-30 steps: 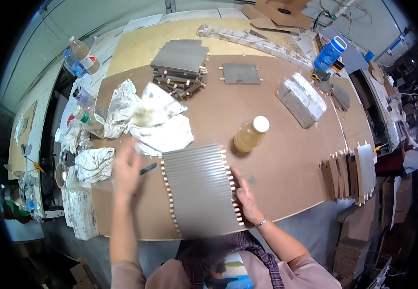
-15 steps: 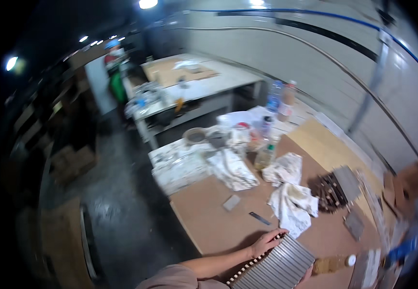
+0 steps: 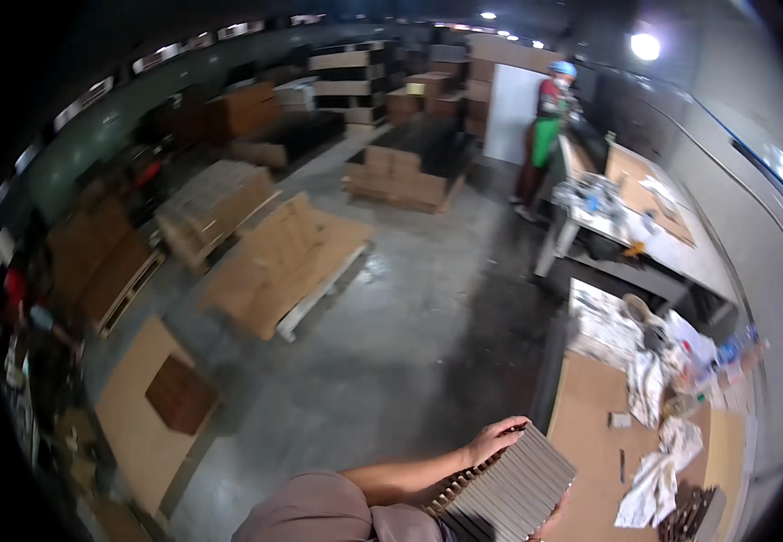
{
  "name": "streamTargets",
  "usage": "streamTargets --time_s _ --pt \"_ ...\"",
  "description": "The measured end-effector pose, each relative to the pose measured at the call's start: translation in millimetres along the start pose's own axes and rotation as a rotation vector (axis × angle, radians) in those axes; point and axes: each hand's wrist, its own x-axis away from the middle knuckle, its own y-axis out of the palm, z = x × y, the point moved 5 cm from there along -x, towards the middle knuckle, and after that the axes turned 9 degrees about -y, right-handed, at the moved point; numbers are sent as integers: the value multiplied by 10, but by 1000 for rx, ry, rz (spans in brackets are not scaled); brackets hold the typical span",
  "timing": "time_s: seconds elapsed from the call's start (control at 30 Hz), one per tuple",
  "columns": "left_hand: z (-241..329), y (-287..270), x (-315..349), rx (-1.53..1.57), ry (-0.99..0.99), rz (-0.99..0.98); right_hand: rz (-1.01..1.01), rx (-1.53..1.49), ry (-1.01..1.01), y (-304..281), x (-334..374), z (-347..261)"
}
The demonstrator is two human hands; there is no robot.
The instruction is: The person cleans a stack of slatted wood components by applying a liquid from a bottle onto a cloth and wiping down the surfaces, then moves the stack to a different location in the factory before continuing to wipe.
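Observation:
I hold a grey slatted panel [image 3: 513, 483] between both hands, low in the view. Its top is a row of parallel strips, and small brown blocks stick out like teeth along its left edge. My left hand [image 3: 497, 441] is wrapped round the far upper corner of the panel. At the right edge, my right hand [image 3: 554, 517] grips the panel from the side, its fingers mostly hidden. To the right, a brown-topped workbench [image 3: 579, 425] carries a small grey block [image 3: 620, 420], a thin dark strip [image 3: 623, 465] and crumpled white rags [image 3: 658, 474].
Bottles [image 3: 739, 345] and a bowl [image 3: 635, 307] stand on the bench's far part. Brown slatted pieces [image 3: 691, 515] lie at its near right. A co-worker [image 3: 545, 135] stands by a farther table [image 3: 680, 253]. Cardboard-covered pallets [image 3: 288, 262] and a brown box [image 3: 181, 395] are leftward.
My view has swung left, so the bench now sits farther right and more of the floor and pallets shows. The slatted panel is still in both hands.

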Motion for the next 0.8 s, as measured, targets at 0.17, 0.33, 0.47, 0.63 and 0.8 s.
streamTargets --time_s 0.17,0.33,0.47,0.63,0.8 --pt "-222 -1491 573 106 20 293 -203 -65 228 1120 -21 962" --pt "-618 -3078 1596 101 -105 609 -261 85 455 1664 22 2505" --pt "-23 -4004 2615 39 -350 680 -248 403 626 2057 66 3888" --pt "-764 -5472 3560 -59 -214 914 -612 511 1018 2955 447 5139" --pt "-852 -6557 4522 168 -323 1020 -859 709 861 4363 1003 5968"
